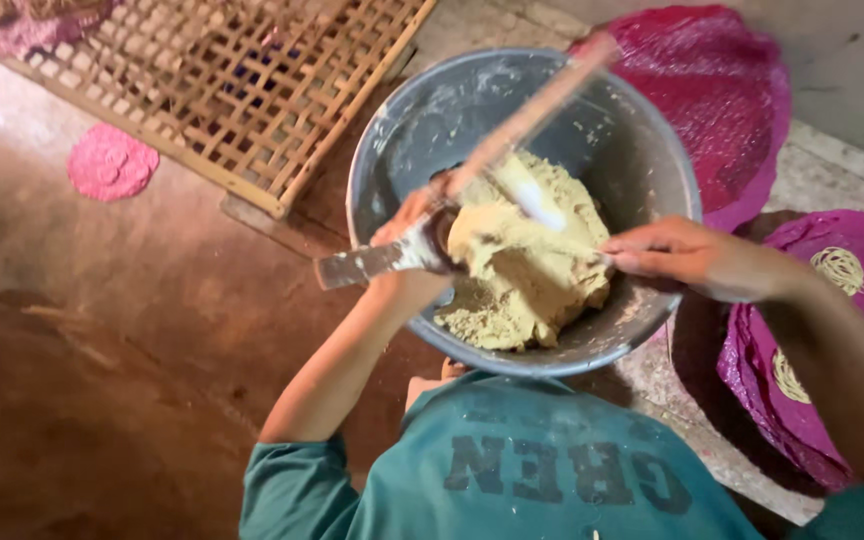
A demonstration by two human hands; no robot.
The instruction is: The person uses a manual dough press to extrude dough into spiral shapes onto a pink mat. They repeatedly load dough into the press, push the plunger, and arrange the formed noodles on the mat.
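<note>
**Two hands at a bowl of dough on the floor**

A big grey metal bowl (642, 180) sits on the reddish-brown floor (102, 330), and a pale yellow lump of dough (527, 260) fills its nearer half, crumbling at the bottom edge by the near rim. The far inside wall of the bowl is bare and smeared with flour.

The left hand (414, 240) is at the bowl's left rim, fingers curled tight around a flour-caked metal tool (372, 262) whose flat end juts out leftward past the rim over the floor. A long wooden stick (542, 105) runs from that same hand up across the bowl to its far rim; it is blurred, and its white-coated lower part (534, 195) lies against the top of the dough. Whether the hand grips both pieces as one I cannot tell.

The right hand (687, 258) reaches in over the right rim, fingers held together and stretched flat, their tips touching the right edge of the dough.

Room is tight on the right: purple mats (742, 90) lie touching or tucked under the bowl's far-right side, and more of them (832, 330), bearing small coils of pale noodle (838, 268), crowd just beside the right forearm. Beyond the bowl's far-left rim lies a bamboo lattice tray (252, 90), its corner close to the bowl. A small pink mat (110, 162) lies well apart to the left. The broad stretch of floor on the left is open.
</note>
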